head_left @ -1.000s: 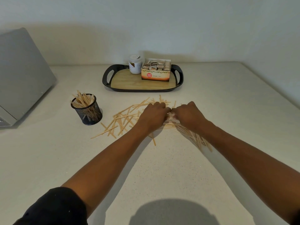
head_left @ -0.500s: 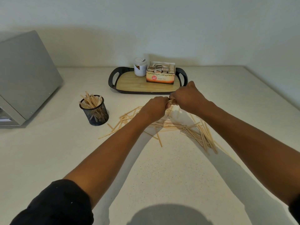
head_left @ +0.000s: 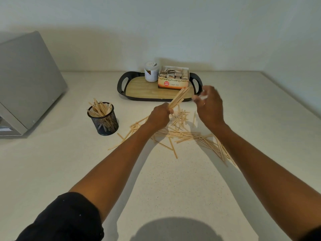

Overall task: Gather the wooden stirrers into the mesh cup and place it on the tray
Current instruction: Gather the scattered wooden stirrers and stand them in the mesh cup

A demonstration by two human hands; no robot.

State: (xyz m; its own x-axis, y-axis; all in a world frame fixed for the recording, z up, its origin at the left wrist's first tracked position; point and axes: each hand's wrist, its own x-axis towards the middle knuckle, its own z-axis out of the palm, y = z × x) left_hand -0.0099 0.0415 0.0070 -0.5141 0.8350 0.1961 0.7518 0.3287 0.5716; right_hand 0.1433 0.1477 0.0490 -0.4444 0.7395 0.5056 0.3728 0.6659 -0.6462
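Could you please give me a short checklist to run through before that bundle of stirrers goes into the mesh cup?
1. Bundle held: the left hand grips the bundle of stirrers: ok.
2. Right hand free to help: blurred, its fingers look loosely spread beside the bundle tips; cannot tell.
3. Mesh cup upright on the counter, left of the left hand: ok.
4. Room in the cup: already holds stirrers, space left; cannot tell.
5. All stirrers gathered: many loose stirrers lie on the counter: not ok.
6. Space on the tray for the cup: its left part is bare: ok.
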